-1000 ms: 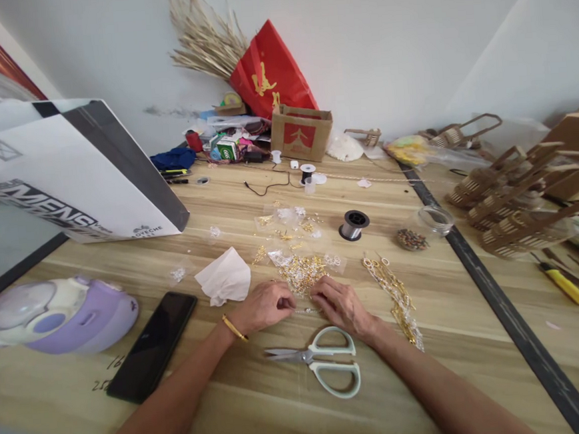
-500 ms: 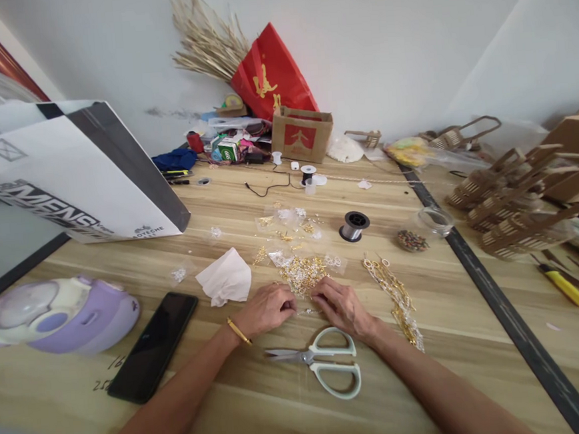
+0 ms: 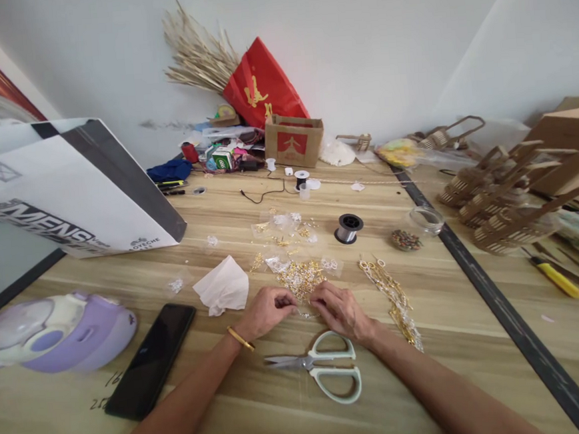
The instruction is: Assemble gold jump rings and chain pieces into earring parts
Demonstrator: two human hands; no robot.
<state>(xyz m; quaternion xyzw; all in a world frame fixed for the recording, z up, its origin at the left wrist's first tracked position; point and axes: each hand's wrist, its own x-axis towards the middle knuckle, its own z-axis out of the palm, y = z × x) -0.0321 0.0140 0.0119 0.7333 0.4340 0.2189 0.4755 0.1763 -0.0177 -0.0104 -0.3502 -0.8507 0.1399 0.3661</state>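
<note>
My left hand (image 3: 269, 310) is closed in a pinch at one end of a short beaded strand (image 3: 307, 315), with a gold bangle (image 3: 241, 338) on its wrist. At the strand's other end, my right hand (image 3: 343, 310) pinches with bent fingers. Just beyond my fingertips lies a pile of gold and silver beads (image 3: 301, 277). Scissors (image 3: 308, 362) with pale handles lie between my forearms, blades toward the left. To the right of my right hand are finished-looking gold and silver beaded strands (image 3: 390, 296). The thread itself is too fine to make out clearly.
Left are a pale tissue (image 3: 222, 286), a black phone (image 3: 150, 361), a purple bottle (image 3: 68, 331) and a large white box (image 3: 62, 195). Beyond the beads stand a wire spool (image 3: 348, 228) and a clear jar (image 3: 425, 221). Woven baskets (image 3: 504, 207) crowd the right.
My left thumb and fingers have parted a little around the strand's end, and the strand now sags in a curve. The whole view has shifted slightly.
</note>
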